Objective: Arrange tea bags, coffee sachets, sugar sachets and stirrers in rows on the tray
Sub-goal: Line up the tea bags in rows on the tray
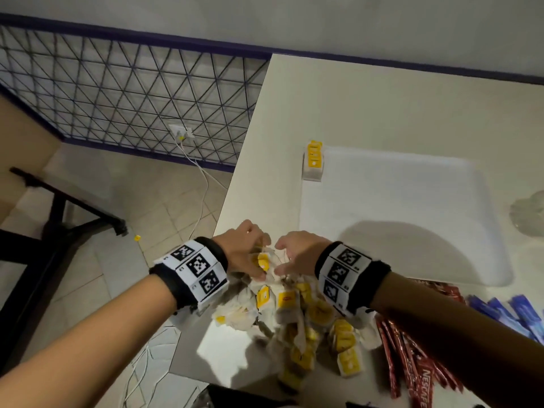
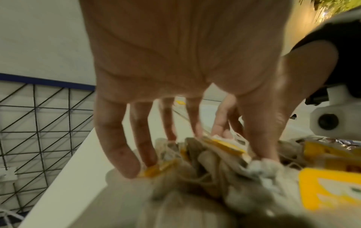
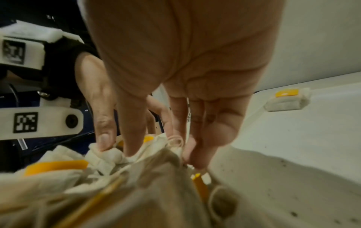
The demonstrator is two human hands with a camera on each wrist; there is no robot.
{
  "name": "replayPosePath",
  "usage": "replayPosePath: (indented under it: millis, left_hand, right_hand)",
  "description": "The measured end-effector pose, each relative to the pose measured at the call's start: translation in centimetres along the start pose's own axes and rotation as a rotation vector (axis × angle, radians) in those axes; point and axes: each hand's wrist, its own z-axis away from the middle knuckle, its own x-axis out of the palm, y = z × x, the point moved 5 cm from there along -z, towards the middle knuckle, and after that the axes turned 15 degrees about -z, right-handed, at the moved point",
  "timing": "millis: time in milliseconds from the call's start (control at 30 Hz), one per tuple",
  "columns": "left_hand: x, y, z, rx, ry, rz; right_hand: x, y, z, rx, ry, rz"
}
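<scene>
A loose pile of tea bags (image 1: 294, 319) with yellow tags lies at the table's near edge. Both hands dig into its far end. My left hand (image 1: 259, 260) curls its fingers and thumb round a bunch of tea bags (image 2: 215, 154). My right hand (image 1: 282, 262) pinches a white tea bag (image 3: 109, 154) between thumb and forefinger. A small stack of tea bags (image 1: 313, 160) sits at the far left corner of the white tray (image 1: 397, 245). Red coffee sachets (image 1: 412, 363) and blue sachets (image 1: 506, 313) lie near my right forearm. No stirrers are in view.
The table's left edge (image 1: 235, 184) drops to a tiled floor just beside my left hand. A clear glass object (image 1: 530, 213) stands right of the tray. A wire grid panel (image 1: 117, 92) and a white cable (image 1: 200, 184) are off to the left.
</scene>
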Motion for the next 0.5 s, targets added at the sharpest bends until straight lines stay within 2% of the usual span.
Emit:
replayPosePath:
  millis: [100, 167, 300, 500]
  left_hand:
    - [0.5, -0.6, 0.4, -0.173, 0.019, 0.057]
    - [0.9, -0.8, 0.3, -0.193, 0.023, 0.147]
    - [1.2, -0.4, 0.1, -0.130, 0.063, 0.314]
    - [0.4, 0.2, 0.1, -0.017, 0.164, 0.481]
  right_hand:
    - [0.4, 0.1, -0.4, 0.015, 0.052, -0.021]
    - [0.6, 0.0, -0.4, 0.005, 0.066, -0.024]
    - [0.3, 0.0, -0.1, -0.073, 0.152, -0.144]
    - [-0.8, 1.7, 1.6, -0.093, 0.241, -0.560]
